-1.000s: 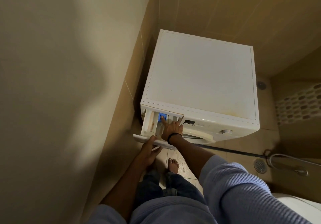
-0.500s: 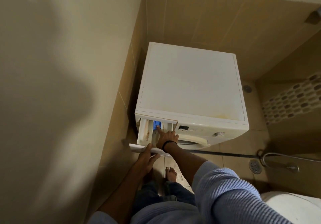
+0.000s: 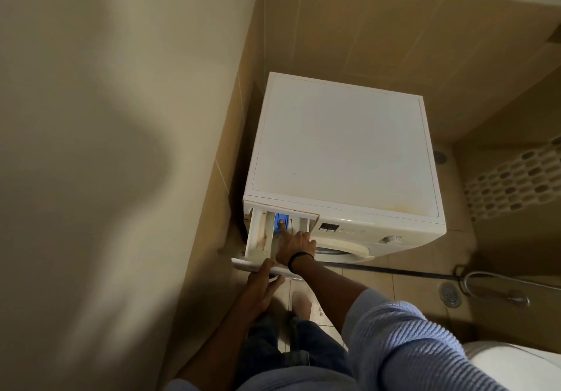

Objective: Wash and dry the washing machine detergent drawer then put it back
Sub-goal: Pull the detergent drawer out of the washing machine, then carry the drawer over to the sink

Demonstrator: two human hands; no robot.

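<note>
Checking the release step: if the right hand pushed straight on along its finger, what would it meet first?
The blue plastic tab in the white detergent drawer; the right hand seems to touch it with a fingertip.

Left grip (image 3: 261, 284) pinched, right forefinger (image 3: 284, 230) extended

You stand on a tan tiled floor (image 3: 403, 287), with your bare foot (image 3: 301, 301) just in front of the white washing machine (image 3: 343, 153), which fills the corner. To your right, a round floor drain (image 3: 450, 294) sits beside a metal hose (image 3: 491, 276) lying on the tiles. A second drain (image 3: 440, 156) lies by the machine's far right corner.
</note>
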